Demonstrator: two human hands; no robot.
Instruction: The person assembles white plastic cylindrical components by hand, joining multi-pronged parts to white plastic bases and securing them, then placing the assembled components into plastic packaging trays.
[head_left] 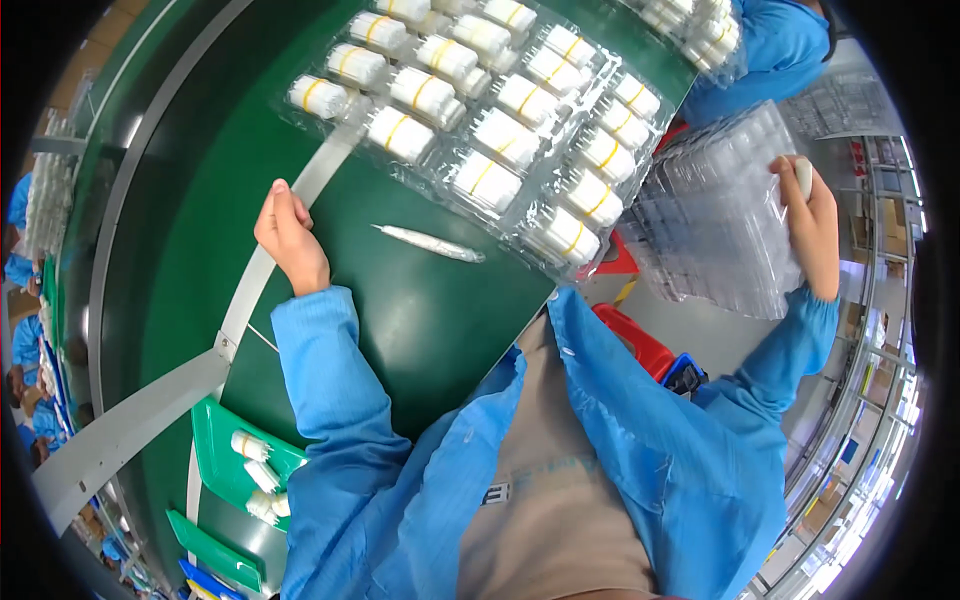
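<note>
My left hand (290,238) is raised over the green work surface (370,320), beside a metal strip (325,168). Its fingers are curled closed, and whether anything is inside them is hidden. Out to the right, my right hand (818,232) grips the edge of a stack of clear plastic trays (715,215). A small white piece (803,178) shows at its fingers. Clear trays on the green surface hold several white bundles (485,180) with yellow bands. Between my left hand and these trays lies a slender white pointed object (430,243).
A green bin (225,455) with several white bundles stands at lower left, near a metal bar (140,425). Red containers (635,340) sit below the tray stack. Another person's blue sleeve (755,60) is at upper right. Shelving (870,380) runs along the right side.
</note>
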